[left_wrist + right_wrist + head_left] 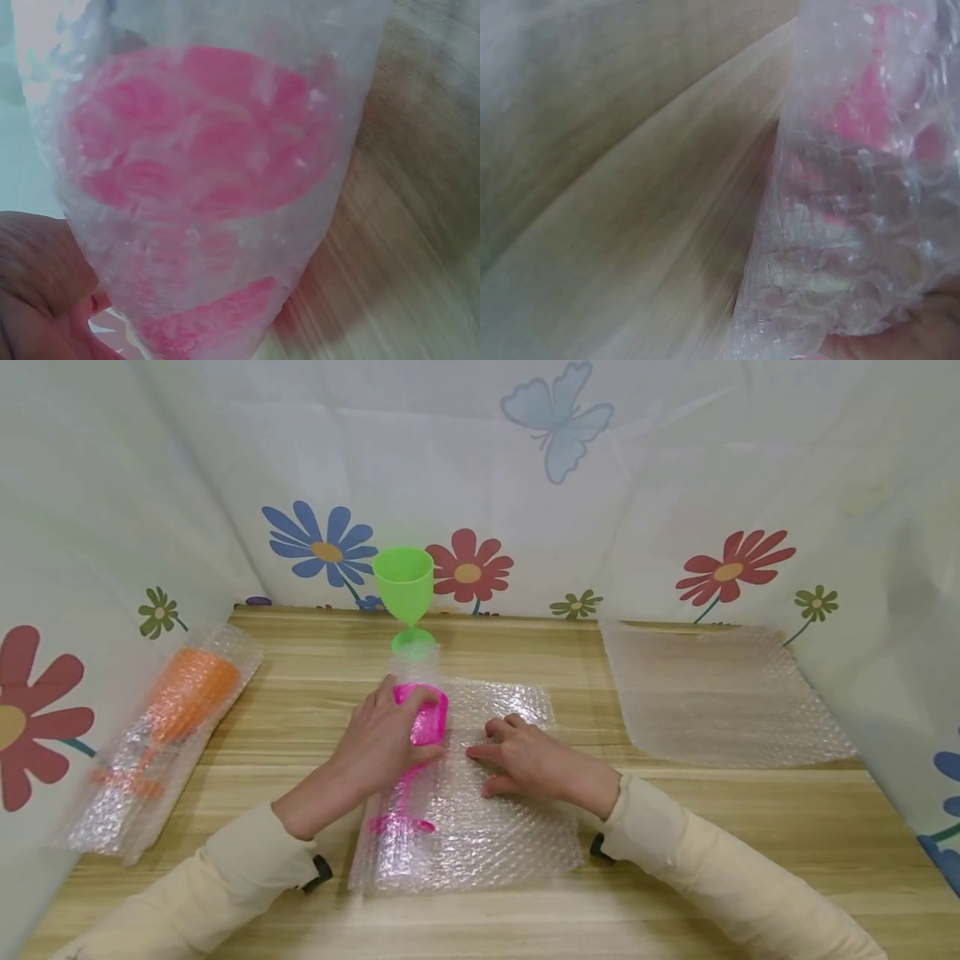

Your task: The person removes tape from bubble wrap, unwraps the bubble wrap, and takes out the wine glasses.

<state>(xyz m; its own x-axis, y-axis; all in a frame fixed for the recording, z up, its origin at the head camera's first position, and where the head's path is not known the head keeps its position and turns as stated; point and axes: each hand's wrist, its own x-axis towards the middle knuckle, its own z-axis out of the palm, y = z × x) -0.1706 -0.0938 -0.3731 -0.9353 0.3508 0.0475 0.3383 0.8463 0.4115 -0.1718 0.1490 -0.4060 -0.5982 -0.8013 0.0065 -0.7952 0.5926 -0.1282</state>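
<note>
Gripping, head view: left hand (378, 739) has the pink goblet (430, 727) lying in bubble wrap (495, 852). Only this view catches the green goblet (405, 583) at its 12 o'clock, orange goblet (191, 689) at 9.
Right hand (536, 764), head view: on the wrap at 3, can't tell if pinching.
Pink foot (202, 135), left wrist view: big oval; head gets it near edge-on.
Wrap edge (776, 202), right wrist view: super close.

Shiny, bumpy plastic bubble wrap (495, 852), pink plastic goblet (432, 725), smooth green plastic goblet (406, 590), wood-grained tabletop (787, 814)

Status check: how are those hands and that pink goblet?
Left hand holds pink goblet in bubble wrap. Right hand at the wrap. Green goblet upright just beyond, possibly in the way.
</note>
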